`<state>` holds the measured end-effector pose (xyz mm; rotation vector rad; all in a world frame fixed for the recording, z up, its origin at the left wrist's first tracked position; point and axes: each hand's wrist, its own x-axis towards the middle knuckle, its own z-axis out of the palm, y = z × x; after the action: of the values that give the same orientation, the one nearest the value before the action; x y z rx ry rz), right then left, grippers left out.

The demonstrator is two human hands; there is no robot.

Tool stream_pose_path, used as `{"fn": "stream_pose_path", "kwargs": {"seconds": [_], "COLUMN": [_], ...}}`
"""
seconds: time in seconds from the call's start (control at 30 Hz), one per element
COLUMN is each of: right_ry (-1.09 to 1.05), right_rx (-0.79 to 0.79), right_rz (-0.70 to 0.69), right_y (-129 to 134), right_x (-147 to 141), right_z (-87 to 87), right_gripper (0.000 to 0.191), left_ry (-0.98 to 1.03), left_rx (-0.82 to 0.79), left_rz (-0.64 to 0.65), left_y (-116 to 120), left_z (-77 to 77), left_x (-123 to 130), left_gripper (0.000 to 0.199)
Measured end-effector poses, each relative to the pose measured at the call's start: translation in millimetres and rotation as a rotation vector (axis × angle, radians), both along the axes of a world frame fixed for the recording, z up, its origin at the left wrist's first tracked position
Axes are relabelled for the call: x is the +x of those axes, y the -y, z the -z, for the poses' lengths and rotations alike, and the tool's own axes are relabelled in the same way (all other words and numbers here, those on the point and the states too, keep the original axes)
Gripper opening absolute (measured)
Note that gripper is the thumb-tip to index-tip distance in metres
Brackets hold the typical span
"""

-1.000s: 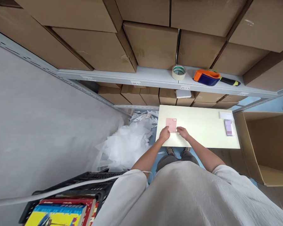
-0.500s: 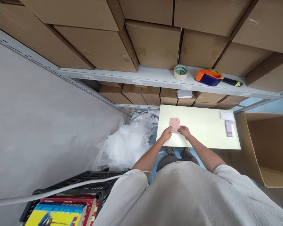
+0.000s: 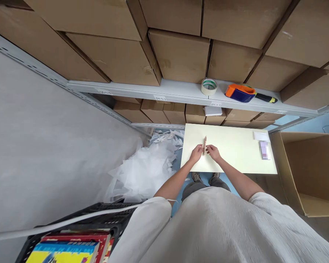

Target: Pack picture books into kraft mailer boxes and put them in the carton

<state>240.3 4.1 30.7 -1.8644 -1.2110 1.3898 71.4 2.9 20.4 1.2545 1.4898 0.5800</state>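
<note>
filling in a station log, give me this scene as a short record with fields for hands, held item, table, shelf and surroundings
left hand: holds the thin pinkish item
right hand: at the item's other side, contact unclear
item pose: nearly edge-on to the camera
table: white flat item and purple item near right end
shelf: tape roll, tape dispenser
left of table: heap of white sheets
right of table: open cardboard box

Two hands [image 3: 196, 153], one pinkish slab [image 3: 204, 141], one tape roll [image 3: 209, 92] (two shoes [image 3: 196, 178] below).
</note>
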Motion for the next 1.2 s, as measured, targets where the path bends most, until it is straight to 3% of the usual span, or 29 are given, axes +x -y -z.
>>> {"fn": "stream_pose_path", "kwargs": {"seconds": [0.13, 0.3, 0.4, 0.5, 0.6, 0.73, 1.03, 1.2], "right_ry": [-0.057, 0.086, 0.239, 0.384, 0.495, 0.55, 0.562, 0.575], "right_rx": [-0.046, -0.048, 0.03, 0.122, 0.158, 0.194, 0.115, 0.054], "right_rz": [-0.072, -0.176, -0.293, -0.508, -0.746, -0.929, -1.043, -1.045], "right_y": [2.7, 6.2, 8.3, 13.9, 22.4, 28.0, -6.9, -31.9], "right_x": [-13.8, -15.5, -16.1, -17.0, -15.6, -12.2, -35.1, -48.9], "right_z": [5.0, 14.1, 16.6, 17.1, 18.6, 25.0, 46.7, 51.6], "right_gripper": [0.039, 0.027, 0.03, 0.04, 0.048, 0.062, 0.096, 0.101], "left_ry": [-0.116, -0.257, -0.308, -0.329, -0.355, -0.446, -0.518, -0.57], "left_rx": [-0.032, -0.059, 0.04, 0.127, 0.147, 0.114, 0.051, 0.025], "left_rz": [-0.061, -0.035, 0.092, 0.286, 0.45, 0.554, 0.526, 0.577], "left_y": [0.8, 5.2, 11.8, 21.7, 32.1, 38.5, 2.1, -23.2], "left_z": [-1.3, 2.9, 5.4, 7.7, 11.3, 17.6, 30.0, 33.3], "left_x": [-23.6, -46.4, -51.8, -52.8, -52.1, -52.5, -68.2, -76.3], "left_gripper": [0.042, 0.048, 0.047, 0.051, 0.057, 0.069, 0.088, 0.092]}}
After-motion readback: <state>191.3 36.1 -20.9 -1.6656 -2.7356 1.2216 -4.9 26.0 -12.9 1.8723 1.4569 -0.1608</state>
